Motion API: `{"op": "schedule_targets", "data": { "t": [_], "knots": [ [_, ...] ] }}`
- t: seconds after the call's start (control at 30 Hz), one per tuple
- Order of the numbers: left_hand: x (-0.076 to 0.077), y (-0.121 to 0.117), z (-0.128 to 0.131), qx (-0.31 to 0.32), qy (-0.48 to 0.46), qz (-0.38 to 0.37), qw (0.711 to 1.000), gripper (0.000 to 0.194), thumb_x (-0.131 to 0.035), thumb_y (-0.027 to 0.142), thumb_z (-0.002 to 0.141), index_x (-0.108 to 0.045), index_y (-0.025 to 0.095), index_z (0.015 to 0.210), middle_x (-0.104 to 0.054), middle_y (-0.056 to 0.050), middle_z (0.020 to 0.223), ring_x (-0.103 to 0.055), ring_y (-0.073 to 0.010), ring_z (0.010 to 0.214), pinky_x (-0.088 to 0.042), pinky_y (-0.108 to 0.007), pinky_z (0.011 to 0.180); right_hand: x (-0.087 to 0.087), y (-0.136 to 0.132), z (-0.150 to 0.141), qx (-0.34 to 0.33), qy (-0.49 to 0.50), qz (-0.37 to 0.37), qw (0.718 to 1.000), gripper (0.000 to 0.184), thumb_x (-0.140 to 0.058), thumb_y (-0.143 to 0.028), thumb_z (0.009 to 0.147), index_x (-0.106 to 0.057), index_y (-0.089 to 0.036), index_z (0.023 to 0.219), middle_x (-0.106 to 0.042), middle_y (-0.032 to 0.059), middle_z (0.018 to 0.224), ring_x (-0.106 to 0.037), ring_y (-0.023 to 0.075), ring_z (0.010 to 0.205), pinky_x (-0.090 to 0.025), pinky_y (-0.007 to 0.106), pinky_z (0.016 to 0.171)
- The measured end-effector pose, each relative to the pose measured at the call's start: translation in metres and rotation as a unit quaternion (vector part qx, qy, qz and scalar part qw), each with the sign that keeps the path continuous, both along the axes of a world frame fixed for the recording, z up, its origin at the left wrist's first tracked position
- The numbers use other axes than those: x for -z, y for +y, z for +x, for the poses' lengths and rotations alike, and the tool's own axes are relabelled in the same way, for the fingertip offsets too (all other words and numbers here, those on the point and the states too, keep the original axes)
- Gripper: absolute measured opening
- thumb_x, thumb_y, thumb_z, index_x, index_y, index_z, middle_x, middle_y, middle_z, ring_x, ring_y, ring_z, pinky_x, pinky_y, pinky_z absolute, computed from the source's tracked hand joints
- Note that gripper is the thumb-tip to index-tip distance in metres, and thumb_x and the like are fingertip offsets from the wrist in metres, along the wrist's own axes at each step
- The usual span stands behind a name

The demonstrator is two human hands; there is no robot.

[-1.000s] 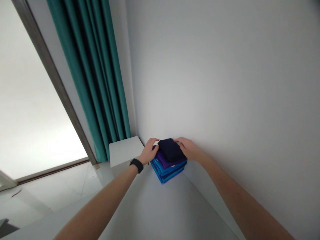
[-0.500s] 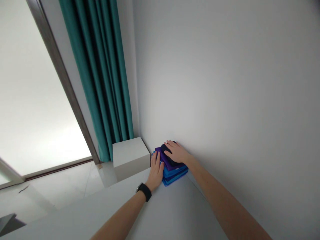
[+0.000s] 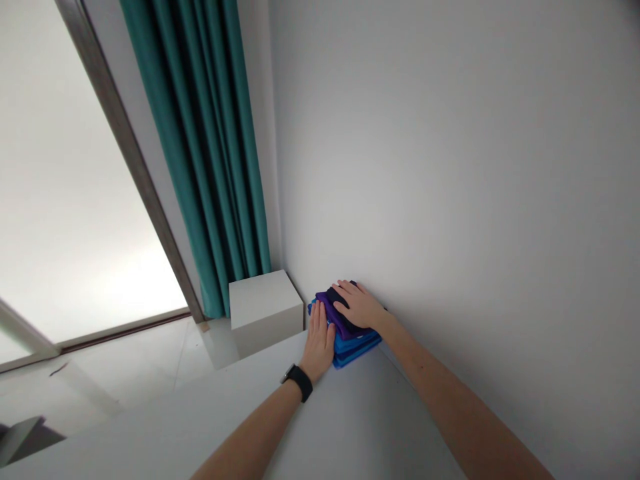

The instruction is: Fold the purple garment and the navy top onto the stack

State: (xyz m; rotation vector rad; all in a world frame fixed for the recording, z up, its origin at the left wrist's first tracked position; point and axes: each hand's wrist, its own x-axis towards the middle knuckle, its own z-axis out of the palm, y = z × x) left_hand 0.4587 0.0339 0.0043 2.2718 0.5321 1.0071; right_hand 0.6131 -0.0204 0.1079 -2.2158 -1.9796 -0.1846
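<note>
A stack of folded cloths (image 3: 356,348), blue below with purple and black on top, lies on a white surface (image 3: 345,427) against the wall. My right hand (image 3: 358,307) rests flat on the black top piece, fingers stretched out. Along the stack's left side lies my left hand (image 3: 320,339), its fingers straight and touching the edge of the cloths. A dark watch (image 3: 299,381) is on my left wrist. What kind of garments or cloths these are I cannot tell.
A white box-shaped cabinet (image 3: 265,300) stands beyond the surface's far edge, in the corner. Behind it hangs a green curtain (image 3: 215,167). A bright glass door (image 3: 90,187) is at the left, over a pale tiled floor (image 3: 145,370). The wall (image 3: 450,167) borders the right.
The view has shifted slightly, so everything sits a little farther right. The fingers of my left hand have drawn closer together against the stack. My right hand stays on top.
</note>
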Motion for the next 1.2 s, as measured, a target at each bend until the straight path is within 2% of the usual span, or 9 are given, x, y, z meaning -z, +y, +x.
{"op": "schedule_targets", "data": {
  "t": [0.13,0.27,0.37,0.47,0.63,0.73,0.83,0.97,1.2],
  "knots": [
    [0.001,0.002,0.002,-0.015,0.017,0.032,0.999,0.056,-0.02,0.032,0.103,-0.005,0.013,0.154,-0.009,-0.016,0.161,-0.004,-0.0254,0.148,-0.017,-0.053,0.119,0.003,0.001,0.004,-0.003,-0.008,-0.01,1.0,0.06,-0.03,-0.045,0.097,-0.032,-0.016,0.149,-0.031,0.0115,0.156,-0.026,0.0244,0.144,-0.017,0.045,0.117],
    [-0.012,-0.002,-0.007,-0.04,0.031,0.111,0.993,0.056,-0.025,0.031,0.102,-0.01,0.017,0.154,-0.013,-0.014,0.161,-0.008,-0.0257,0.148,-0.022,-0.053,0.118,0.004,0.001,0.007,-0.002,-0.008,-0.019,1.0,0.061,-0.028,-0.047,0.097,-0.031,-0.018,0.15,-0.029,0.0106,0.157,-0.024,0.0242,0.144,-0.016,0.045,0.117],
    [-0.025,-0.006,-0.021,0.0,0.057,0.204,0.977,0.052,-0.032,0.031,0.101,-0.024,0.022,0.151,-0.022,-0.009,0.159,-0.013,-0.0259,0.148,-0.018,-0.054,0.119,0.003,0.0,0.008,-0.004,-0.002,-0.025,1.0,0.06,-0.026,-0.047,0.097,-0.032,-0.018,0.15,-0.029,0.0103,0.157,-0.024,0.024,0.144,-0.017,0.045,0.117],
    [-0.031,-0.007,-0.031,0.049,0.075,0.253,0.963,0.052,-0.039,0.036,0.099,-0.032,0.019,0.147,-0.033,-0.011,0.154,-0.02,-0.0261,0.146,-0.019,-0.053,0.119,0.001,0.001,0.009,-0.002,0.004,-0.024,1.0,0.06,-0.024,-0.047,0.098,-0.033,-0.019,0.149,-0.029,0.0099,0.157,-0.024,0.0235,0.145,-0.018,0.044,0.116],
    [-0.026,-0.004,-0.034,0.068,0.092,0.255,0.96,0.057,-0.045,0.041,0.097,-0.035,0.013,0.145,-0.037,-0.016,0.151,-0.026,-0.028,0.144,-0.025,-0.052,0.118,-0.014,-0.004,0.008,0.014,0.01,0.003,1.0,0.06,-0.02,-0.044,0.099,-0.028,-0.015,0.151,-0.027,0.0116,0.157,-0.021,0.024,0.145,-0.021,0.046,0.115],
    [-0.024,-0.004,-0.033,0.072,0.09,0.238,0.965,0.057,-0.043,0.041,0.097,-0.033,0.013,0.146,-0.036,-0.017,0.152,-0.026,-0.0284,0.144,-0.028,-0.051,0.116,-0.018,-0.017,0.0,0.006,0.003,0.017,1.0,0.06,-0.027,-0.043,0.097,-0.033,-0.013,0.149,-0.033,0.0128,0.155,-0.027,0.0233,0.143,-0.021,0.042,0.116],
    [-0.021,-0.007,-0.033,0.077,0.073,0.209,0.972,0.058,-0.043,0.039,0.098,-0.029,0.012,0.147,-0.032,-0.018,0.153,-0.025,-0.0279,0.144,-0.032,-0.05,0.115,-0.012,-0.033,-0.016,0.0,-0.032,0.037,0.999,0.064,-0.04,-0.046,0.092,-0.038,-0.012,0.146,-0.038,0.0153,0.151,-0.032,0.0273,0.14,-0.021,0.045,0.116],
    [-0.015,-0.009,-0.034,0.082,0.056,0.173,0.98,0.056,-0.041,0.036,0.099,-0.027,0.013,0.148,-0.031,-0.017,0.154,-0.025,-0.0269,0.144,-0.032,-0.049,0.115,0.0,-0.045,-0.036,0.054,-0.076,0.066,0.993,0.066,-0.048,-0.039,0.088,-0.035,-0.012,0.148,-0.041,0.017,0.15,-0.034,0.0324,0.138,-0.024,0.051,0.113],
    [-0.014,-0.007,-0.034,0.097,0.053,0.16,0.981,0.054,-0.039,0.035,0.099,-0.028,0.016,0.149,-0.03,-0.015,0.155,-0.026,-0.026,0.144,-0.032,-0.049,0.116,-0.002,-0.046,-0.036,0.087,-0.086,0.04,0.992,0.066,-0.05,-0.023,0.083,-0.037,-0.012,0.146,-0.044,0.0173,0.147,-0.039,0.0313,0.136,-0.033,0.046,0.109]
  ]
}}
